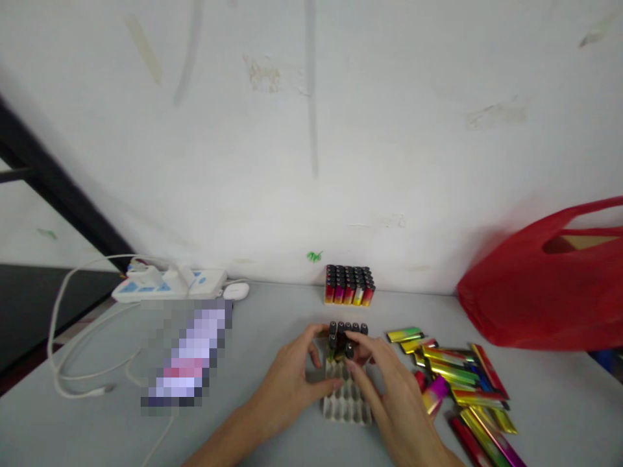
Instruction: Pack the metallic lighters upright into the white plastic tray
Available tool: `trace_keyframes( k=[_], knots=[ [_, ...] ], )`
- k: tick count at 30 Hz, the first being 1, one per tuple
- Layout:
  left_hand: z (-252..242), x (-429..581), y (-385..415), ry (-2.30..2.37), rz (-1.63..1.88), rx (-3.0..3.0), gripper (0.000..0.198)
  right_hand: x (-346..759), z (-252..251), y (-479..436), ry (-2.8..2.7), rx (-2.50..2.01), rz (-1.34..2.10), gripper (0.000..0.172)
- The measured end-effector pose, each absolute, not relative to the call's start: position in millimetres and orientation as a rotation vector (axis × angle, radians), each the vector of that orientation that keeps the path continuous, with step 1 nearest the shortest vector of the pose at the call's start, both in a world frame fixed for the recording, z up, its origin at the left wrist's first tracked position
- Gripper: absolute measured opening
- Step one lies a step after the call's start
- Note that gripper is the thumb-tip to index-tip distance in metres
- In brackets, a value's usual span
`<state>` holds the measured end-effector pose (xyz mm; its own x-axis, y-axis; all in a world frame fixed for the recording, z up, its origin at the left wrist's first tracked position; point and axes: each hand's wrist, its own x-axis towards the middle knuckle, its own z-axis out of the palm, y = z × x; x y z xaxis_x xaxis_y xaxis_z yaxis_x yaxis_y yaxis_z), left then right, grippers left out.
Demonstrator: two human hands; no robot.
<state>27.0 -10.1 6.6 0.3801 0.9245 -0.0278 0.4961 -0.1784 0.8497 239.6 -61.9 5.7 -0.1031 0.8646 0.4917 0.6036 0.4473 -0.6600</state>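
A pale moulded tray (346, 410) with rows of scalloped pockets lies on the table in front of me. Upright lighters with black tops (348, 326) fill its far row, and another lighter (333, 342) stands at the left of the row nearer me. My left hand (298, 373) grips the tray's left side, thumb across the near pockets and fingers curled at the far edge. Between thumb and fingers, my right hand (384, 376) pinches one black-topped lighter (349, 351) over the tray; its lower part is hard to see.
A full block of lighters (349, 288) stands by the wall. Loose shiny lighters (450, 370) lie scattered at right, below a red bag (540, 292). At left are a phone-like blurred device (192, 357), a power strip (170, 284), a white case (236, 291) and a looping white cable (54, 344).
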Motion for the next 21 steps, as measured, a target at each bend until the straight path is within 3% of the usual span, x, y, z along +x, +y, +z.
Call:
trace_keyframes(
  k=[21],
  knots=[
    [5.4,26.8,-11.0,1.228,0.657,1.844,0.071,239.0,9.3,-63.9,-1.821,-1.217,0.405,0.036]
  ],
)
